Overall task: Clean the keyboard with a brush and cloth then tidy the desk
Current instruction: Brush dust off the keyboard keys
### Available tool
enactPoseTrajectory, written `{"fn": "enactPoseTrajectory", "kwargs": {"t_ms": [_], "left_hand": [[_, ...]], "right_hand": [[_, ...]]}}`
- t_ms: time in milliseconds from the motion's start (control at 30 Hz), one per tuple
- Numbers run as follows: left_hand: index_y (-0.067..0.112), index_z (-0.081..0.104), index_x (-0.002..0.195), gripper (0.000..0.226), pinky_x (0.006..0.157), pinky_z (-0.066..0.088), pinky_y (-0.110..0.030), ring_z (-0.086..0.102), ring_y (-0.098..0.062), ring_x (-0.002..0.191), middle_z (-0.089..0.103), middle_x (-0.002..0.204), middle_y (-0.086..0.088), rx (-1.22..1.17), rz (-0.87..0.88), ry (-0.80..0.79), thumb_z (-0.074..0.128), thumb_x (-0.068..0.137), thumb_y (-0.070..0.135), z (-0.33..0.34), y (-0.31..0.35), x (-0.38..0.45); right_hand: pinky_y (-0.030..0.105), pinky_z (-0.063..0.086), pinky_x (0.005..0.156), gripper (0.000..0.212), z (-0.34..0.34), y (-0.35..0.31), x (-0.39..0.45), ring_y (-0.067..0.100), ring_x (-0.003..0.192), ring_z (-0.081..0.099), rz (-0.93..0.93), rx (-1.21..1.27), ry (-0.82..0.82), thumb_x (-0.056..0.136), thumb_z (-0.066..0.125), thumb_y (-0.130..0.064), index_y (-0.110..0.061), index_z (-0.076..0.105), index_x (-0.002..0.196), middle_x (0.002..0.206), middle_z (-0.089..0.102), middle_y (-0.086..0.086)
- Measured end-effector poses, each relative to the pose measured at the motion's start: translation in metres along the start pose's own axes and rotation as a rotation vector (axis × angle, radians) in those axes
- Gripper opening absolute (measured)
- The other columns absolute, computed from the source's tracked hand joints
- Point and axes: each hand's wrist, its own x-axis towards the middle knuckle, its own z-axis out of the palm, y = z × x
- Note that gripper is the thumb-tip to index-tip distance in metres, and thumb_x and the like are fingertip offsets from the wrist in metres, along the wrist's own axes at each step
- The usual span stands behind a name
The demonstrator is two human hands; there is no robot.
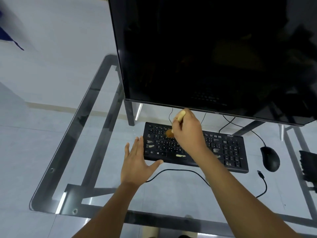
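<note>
Right hand (186,133): our fingers are curled round a small brush (173,127), the pale wooden handle sticking up at about 1 o'clock out of the fist and the brown bristles down on the upper-left key rows; we judge the steep tilt lets the tips get between the keys.

Left hand (137,160): fingers straight and spread, holding nothing; the thumb lies at the keyboard's near-left edge, the palm over the glass. We judge it is there to stop the keyboard from sliding under the strokes, though we cannot tell how hard it presses.

Keyboard (223,150): black, flat on the glass desk (103,169), just under the lower edge of the monitor (205,48), lying slightly askew. Pale smudges show on several keys, including the space bar, so we judge the brushing is far from done.

Cloth: a dark, ragged-edged thing (307,167) lies at 3 o'clock from the keyboard, at the frame edge; it may be the cloth, but we cannot tell.

Mouse (270,158): black, just to the right of the keyboard, its cable running toward 11 o'clock behind it.

Loose cable (180,170): it curves over the glass at 6 o'clock from the keyboard and ends in a free plug (260,174); we judge it is left for the tidying step.

Stage: brushing in hand; wiping and tidying not yet begun.
</note>
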Motion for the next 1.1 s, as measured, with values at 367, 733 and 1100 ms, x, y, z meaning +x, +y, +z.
{"fn": "enactPoseTrajectory", "kwargs": {"t_ms": [367, 733, 1100], "left_hand": [[0.012, 0.021, 0.147, 0.1, 0.12, 0.002, -0.041, 0.02, -0.017, 0.145, 0.037, 0.15, -0.007, 0.008, 0.012, 0.017, 0.056, 0.076, 0.073, 0.0, -0.001, 0.002], [0.006, 0.025, 0.146, 0.102, 0.119, 0.004, -0.041, 0.009, -0.009, 0.142, 0.037, 0.15, -0.011, 0.037, 0.014, 0.041, 0.055, 0.075, 0.074, 0.0, 0.0, 0.0], [0.008, 0.024, 0.147, 0.102, 0.119, 0.004, -0.042, 0.019, -0.017, 0.145, 0.037, 0.15, -0.01, 0.04, 0.022, 0.015, 0.051, 0.076, 0.076, 0.003, -0.002, -0.001]], "right_hand": [[0.022, 0.053, 0.057, 0.007, -0.001, 0.012, -0.019, 0.004, 0.066, 0.064, 0.008, 0.111, -0.028, 0.094, 0.054, -0.016, -0.014, 0.054, 0.087, 0.078, 0.065, -0.002], [0.023, 0.052, 0.061, 0.006, 0.009, 0.001, 0.015, 0.009, 0.069, 0.063, -0.043, 0.113, -0.183, 0.096, 0.054, -0.014, -0.01, 0.058, 0.097, 0.083, 0.066, 0.001], [0.012, 0.046, 0.056, 0.006, 0.019, -0.01, 0.022, -0.001, 0.064, 0.057, -0.011, 0.186, -0.026, 0.096, 0.054, -0.013, -0.009, 0.058, 0.095, 0.08, 0.06, -0.008]]}}
